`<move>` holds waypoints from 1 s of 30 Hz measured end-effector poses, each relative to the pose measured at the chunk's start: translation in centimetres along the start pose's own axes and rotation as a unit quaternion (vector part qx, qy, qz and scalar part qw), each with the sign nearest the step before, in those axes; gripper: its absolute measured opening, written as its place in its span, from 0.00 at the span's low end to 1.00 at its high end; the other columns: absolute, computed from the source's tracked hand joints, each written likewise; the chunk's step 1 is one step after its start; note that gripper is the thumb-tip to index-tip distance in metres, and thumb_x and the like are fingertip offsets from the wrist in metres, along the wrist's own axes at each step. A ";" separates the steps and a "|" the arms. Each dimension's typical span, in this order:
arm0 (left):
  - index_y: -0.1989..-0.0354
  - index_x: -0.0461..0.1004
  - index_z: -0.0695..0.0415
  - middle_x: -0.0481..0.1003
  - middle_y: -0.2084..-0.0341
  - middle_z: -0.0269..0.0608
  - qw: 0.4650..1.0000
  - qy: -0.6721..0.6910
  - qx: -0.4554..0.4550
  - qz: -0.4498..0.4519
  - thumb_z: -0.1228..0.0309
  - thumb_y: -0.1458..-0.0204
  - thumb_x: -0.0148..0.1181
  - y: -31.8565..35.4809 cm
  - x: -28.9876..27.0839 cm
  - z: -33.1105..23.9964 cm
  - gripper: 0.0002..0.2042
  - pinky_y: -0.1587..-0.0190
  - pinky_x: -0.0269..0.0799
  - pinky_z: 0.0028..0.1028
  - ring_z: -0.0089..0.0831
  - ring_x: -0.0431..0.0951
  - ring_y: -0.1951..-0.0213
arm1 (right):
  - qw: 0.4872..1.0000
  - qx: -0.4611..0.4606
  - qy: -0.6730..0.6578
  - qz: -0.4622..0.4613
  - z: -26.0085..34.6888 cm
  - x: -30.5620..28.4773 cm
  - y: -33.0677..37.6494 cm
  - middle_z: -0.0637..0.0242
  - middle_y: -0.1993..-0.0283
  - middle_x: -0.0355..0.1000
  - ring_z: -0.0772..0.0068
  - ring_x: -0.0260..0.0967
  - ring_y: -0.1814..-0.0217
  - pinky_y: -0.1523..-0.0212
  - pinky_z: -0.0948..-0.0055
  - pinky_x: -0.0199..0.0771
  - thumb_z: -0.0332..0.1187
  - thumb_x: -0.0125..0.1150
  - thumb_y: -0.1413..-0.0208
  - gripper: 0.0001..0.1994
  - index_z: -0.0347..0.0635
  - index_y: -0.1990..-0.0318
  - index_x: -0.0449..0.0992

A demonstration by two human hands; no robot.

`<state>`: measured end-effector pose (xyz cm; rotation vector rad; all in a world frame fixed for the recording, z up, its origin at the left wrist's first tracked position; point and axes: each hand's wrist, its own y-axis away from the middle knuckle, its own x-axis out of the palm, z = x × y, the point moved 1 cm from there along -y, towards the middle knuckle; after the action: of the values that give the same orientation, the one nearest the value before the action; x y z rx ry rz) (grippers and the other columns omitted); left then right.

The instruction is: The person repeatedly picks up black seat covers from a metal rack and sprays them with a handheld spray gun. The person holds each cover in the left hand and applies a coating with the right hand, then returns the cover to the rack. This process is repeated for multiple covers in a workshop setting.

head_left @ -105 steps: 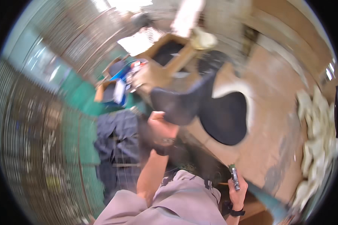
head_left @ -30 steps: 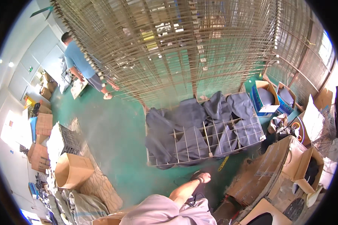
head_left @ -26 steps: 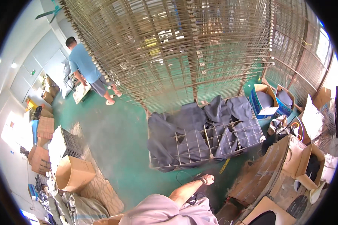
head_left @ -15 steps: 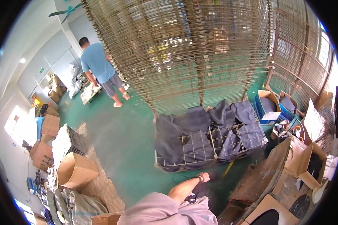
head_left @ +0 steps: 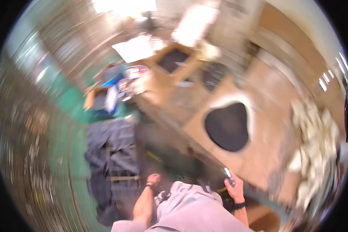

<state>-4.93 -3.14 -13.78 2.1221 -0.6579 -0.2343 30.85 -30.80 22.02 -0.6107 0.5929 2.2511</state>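
Note:
My left hand (head_left: pixel 154 178), with a thin dark band at the wrist, hangs beside the wire rack that carries dark grey cloth pieces (head_left: pixel 118 149). Its fingers look curled in, somewhat blurred, and nothing shows in them. At the edge of the brown worktable (head_left: pixel 255 166), my right hand (head_left: pixel 236 189) wears a black wristband and is closed around a small shiny silver-and-dark object (head_left: pixel 229 176), whose kind I cannot make out. Ahead of that hand, a flat black rounded piece (head_left: pixel 229 127) lies on the cardboard-coloured surface.
An open carton with black contents (head_left: pixel 173 61) stands on the table's far part. A crumpled cream cloth heap (head_left: pixel 317 150) lies at the right. Blue-and-white boxes (head_left: pixel 104 100) are on the green floor beyond the grey pieces. Tall wire racks (head_left: pixel 23 147) blur along the left.
My view has swung right, from the racks and the other person to the worktable. The grey pieces now lie at the left, and my right hand with its shiny object has come into view.

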 end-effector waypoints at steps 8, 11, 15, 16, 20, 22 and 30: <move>0.69 0.72 0.49 0.70 0.78 0.32 0.971 -0.059 -0.162 0.166 0.70 0.39 0.50 -3.7 -3.4 -5.9 0.06 0.81 0.65 0.29 0.29 0.72 0.78 | 0.975 0.034 -0.039 -0.216 9.8 -5.6 10.1 0.52 0.60 0.77 0.61 0.75 0.64 0.60 0.69 0.74 0.26 0.65 0.47 0.23 0.33 0.42 0.72; 0.53 0.75 0.54 0.77 0.71 0.38 0.961 -0.255 -0.105 0.014 0.68 0.41 0.55 -2.2 -0.4 -8.7 0.10 0.77 0.73 0.31 0.33 0.78 0.73 | 0.965 0.032 -0.031 -0.258 11.5 -7.0 11.2 0.55 0.61 0.77 0.63 0.74 0.66 0.63 0.71 0.73 0.25 0.66 0.47 0.24 0.33 0.41 0.73; 0.46 0.73 0.56 0.79 0.67 0.41 0.959 -0.260 -0.100 0.057 0.68 0.42 0.57 -3.8 1.4 -11.5 0.16 0.74 0.76 0.31 0.35 0.80 0.71 | 0.950 0.019 -0.020 -0.312 13.1 -8.0 10.8 0.55 0.61 0.77 0.63 0.74 0.66 0.62 0.71 0.74 0.24 0.66 0.48 0.24 0.34 0.41 0.73; 0.48 0.74 0.57 0.78 0.68 0.40 0.962 -0.249 -0.094 0.059 0.68 0.42 0.57 -4.1 2.6 -11.9 0.15 0.75 0.74 0.29 0.33 0.79 0.72 | 0.952 0.016 -0.027 -0.305 13.2 -8.1 10.4 0.55 0.61 0.77 0.64 0.74 0.65 0.62 0.71 0.74 0.24 0.66 0.48 0.24 0.34 0.41 0.73; 0.51 0.75 0.58 0.78 0.71 0.39 0.974 -0.185 -0.075 0.106 0.69 0.42 0.57 -6.6 3.1 -11.7 0.12 0.79 0.69 0.26 0.28 0.78 0.75 | 0.974 -0.004 -0.033 -0.222 14.0 -9.2 9.0 0.54 0.61 0.77 0.61 0.74 0.65 0.60 0.71 0.74 0.21 0.67 0.51 0.27 0.35 0.40 0.72; 0.52 0.76 0.57 0.79 0.72 0.39 0.967 -0.224 -0.062 0.106 0.69 0.43 0.57 -6.4 4.8 -12.0 0.12 0.79 0.70 0.27 0.28 0.78 0.75 | 0.987 -0.025 -0.025 -0.158 14.1 -9.4 8.9 0.54 0.61 0.76 0.59 0.74 0.65 0.60 0.71 0.74 0.20 0.67 0.53 0.29 0.36 0.40 0.72; 0.70 0.70 0.54 0.67 0.81 0.33 0.960 0.017 -0.190 0.204 0.76 0.41 0.54 -6.5 3.0 -10.0 0.05 0.80 0.66 0.29 0.28 0.71 0.80 | 0.989 -0.027 -0.041 -0.137 13.6 -9.5 8.5 0.56 0.67 0.74 0.60 0.71 0.70 0.66 0.70 0.70 0.22 0.68 0.53 0.28 0.35 0.41 0.73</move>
<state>3.92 5.35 -12.80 1.5823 -0.9308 -0.0848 27.25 -33.36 40.08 -0.5850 0.3819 2.0287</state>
